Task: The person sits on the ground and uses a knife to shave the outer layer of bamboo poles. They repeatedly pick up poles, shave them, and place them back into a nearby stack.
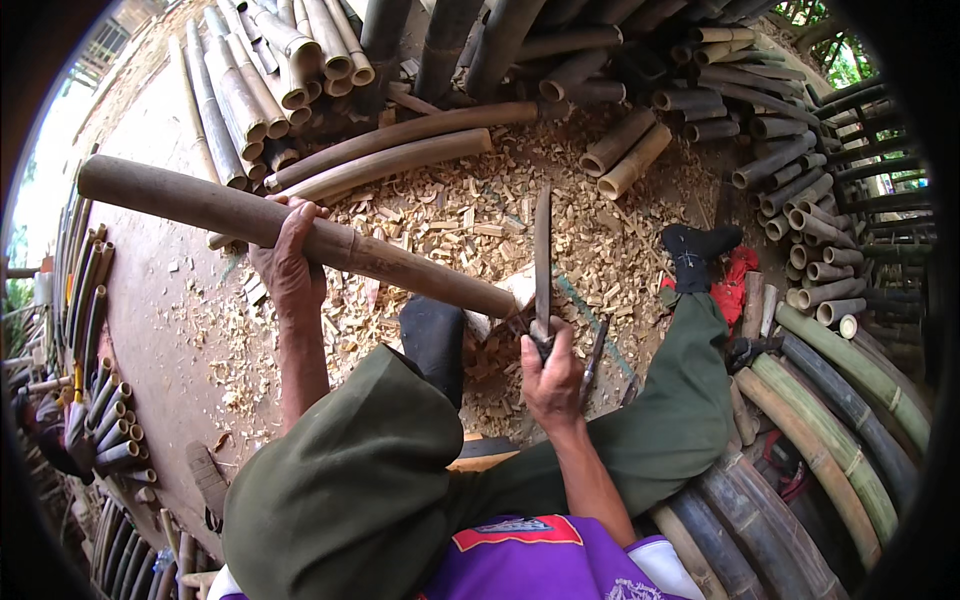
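Observation:
My left hand (288, 258) is closed around a thick brown bamboo pole (400, 270), which slants from the upper left down toward the middle. The pole's near end rests at or just above a pale chopped piece of wood (520, 285); the exact contact is hard to make out. In my right hand (553, 380) is the handle of a long machete (543, 250), its blade pointing up and away beside the pole's end. A small gap appears between blade and bamboo.
Wood chips (440, 215) litter the ground. Two curved bamboo lengths (400, 150) lie ahead, with two short bamboo pieces (628, 158) to their right. Bamboo stacks (250, 80) stand far left and along the right side. A thin dark tool (595, 360) lies right of my right hand.

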Demonstrator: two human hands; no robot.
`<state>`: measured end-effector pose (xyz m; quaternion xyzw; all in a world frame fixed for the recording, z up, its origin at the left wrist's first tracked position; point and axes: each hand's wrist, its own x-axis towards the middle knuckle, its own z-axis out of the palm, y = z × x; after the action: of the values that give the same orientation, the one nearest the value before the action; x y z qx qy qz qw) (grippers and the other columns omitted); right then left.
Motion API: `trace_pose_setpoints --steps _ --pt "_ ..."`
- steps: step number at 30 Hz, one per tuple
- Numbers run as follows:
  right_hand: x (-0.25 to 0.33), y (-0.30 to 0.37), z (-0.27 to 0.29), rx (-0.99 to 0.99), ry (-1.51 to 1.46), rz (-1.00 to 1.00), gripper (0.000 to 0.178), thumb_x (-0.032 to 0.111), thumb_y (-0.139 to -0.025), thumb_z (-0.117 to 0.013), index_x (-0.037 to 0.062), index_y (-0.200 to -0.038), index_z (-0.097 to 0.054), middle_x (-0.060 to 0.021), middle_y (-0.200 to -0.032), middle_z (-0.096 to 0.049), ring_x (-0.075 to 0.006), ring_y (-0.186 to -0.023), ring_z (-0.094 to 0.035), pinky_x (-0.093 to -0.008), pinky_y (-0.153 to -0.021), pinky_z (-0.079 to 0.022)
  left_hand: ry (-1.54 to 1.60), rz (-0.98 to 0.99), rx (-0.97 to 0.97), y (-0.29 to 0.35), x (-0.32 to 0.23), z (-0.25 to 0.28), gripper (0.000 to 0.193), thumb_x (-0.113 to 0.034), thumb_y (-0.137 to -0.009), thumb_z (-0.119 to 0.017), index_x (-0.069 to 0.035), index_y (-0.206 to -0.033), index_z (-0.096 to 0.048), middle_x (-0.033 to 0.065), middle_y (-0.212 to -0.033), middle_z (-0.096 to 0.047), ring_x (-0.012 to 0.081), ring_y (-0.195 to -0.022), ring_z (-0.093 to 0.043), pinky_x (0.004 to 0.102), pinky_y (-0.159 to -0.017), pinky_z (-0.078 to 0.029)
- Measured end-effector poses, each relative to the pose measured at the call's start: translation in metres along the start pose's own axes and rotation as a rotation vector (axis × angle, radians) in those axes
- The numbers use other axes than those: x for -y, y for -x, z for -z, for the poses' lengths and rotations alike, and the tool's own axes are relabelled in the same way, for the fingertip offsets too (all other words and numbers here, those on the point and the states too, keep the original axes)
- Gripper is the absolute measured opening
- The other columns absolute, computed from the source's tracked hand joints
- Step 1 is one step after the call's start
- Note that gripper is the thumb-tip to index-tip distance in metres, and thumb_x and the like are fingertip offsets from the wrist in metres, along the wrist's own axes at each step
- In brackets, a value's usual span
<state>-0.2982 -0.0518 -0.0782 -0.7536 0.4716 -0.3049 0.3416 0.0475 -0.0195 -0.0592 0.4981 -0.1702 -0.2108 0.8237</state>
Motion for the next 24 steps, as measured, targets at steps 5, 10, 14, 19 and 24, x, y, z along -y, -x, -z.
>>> trace_pose_setpoints --steps 5,10,14,19,24 --pt "-0.06 -0.011 -0.017 0.458 0.327 -0.358 0.032 0.029 -0.105 -0.057 0.0023 -0.117 -0.045 -0.0283 -0.09 -0.07 -0.0511 -0.083 -0.068 -0.0594 -0.07 -0.052 0.031 0.007 0.1 -0.01 -0.001 -0.008 0.044 -0.002 -0.085 -0.082 -0.003 -0.121 -0.056 0.0074 -0.102 -0.068 0.0215 -0.093 -0.072 0.0342 -0.087 -0.058" --pt "0.02 -0.012 0.015 0.228 0.111 -0.123 0.028 0.026 -0.105 -0.059 0.0031 -0.115 -0.045 -0.0276 -0.089 -0.07 -0.0493 -0.08 -0.069 -0.0559 -0.065 -0.052 0.057 0.084 0.175 -0.003 -0.008 0.001 0.048 -0.001 -0.084 -0.082 -0.004 -0.124 -0.055 0.006 -0.105 -0.065 0.0191 -0.096 -0.069 0.0354 -0.094 -0.057" --pt "-0.04 0.011 -0.019 0.334 0.313 -0.288 0.03 0.03 -0.105 -0.058 0.0038 -0.113 -0.048 -0.0278 -0.091 -0.071 -0.0499 -0.085 -0.07 -0.0593 -0.07 -0.051 0.045 0.093 0.223 -0.001 -0.007 0.002 0.053 -0.003 -0.083 -0.084 -0.004 -0.127 -0.055 0.0061 -0.111 -0.062 0.017 -0.103 -0.065 0.0357 -0.097 -0.055" --pt "-0.038 -0.004 -0.007 0.421 0.239 -0.416 0.033 0.032 -0.104 -0.058 0.0021 -0.113 -0.047 -0.0306 -0.088 -0.068 -0.0529 -0.087 -0.066 -0.0618 -0.074 -0.049 0.058 0.117 -0.132 -0.009 -0.003 0.003 0.055 -0.009 -0.081 -0.089 -0.001 -0.124 -0.057 0.0089 -0.105 -0.066 0.0206 -0.093 -0.069 0.036 -0.086 -0.06" --pt "0.006 -0.004 0.015 0.256 0.096 -0.295 0.031 0.027 -0.103 -0.062 0.0001 -0.115 -0.053 -0.0248 -0.079 -0.065 -0.0479 -0.074 -0.066 -0.0525 -0.063 -0.049 -0.054 0.02 -0.287 -0.002 0.009 0.008 0.044 -0.003 -0.08 -0.088 -0.003 -0.114 -0.061 0.0059 -0.093 -0.068 0.0191 -0.079 -0.071 0.0339 -0.072 -0.061"
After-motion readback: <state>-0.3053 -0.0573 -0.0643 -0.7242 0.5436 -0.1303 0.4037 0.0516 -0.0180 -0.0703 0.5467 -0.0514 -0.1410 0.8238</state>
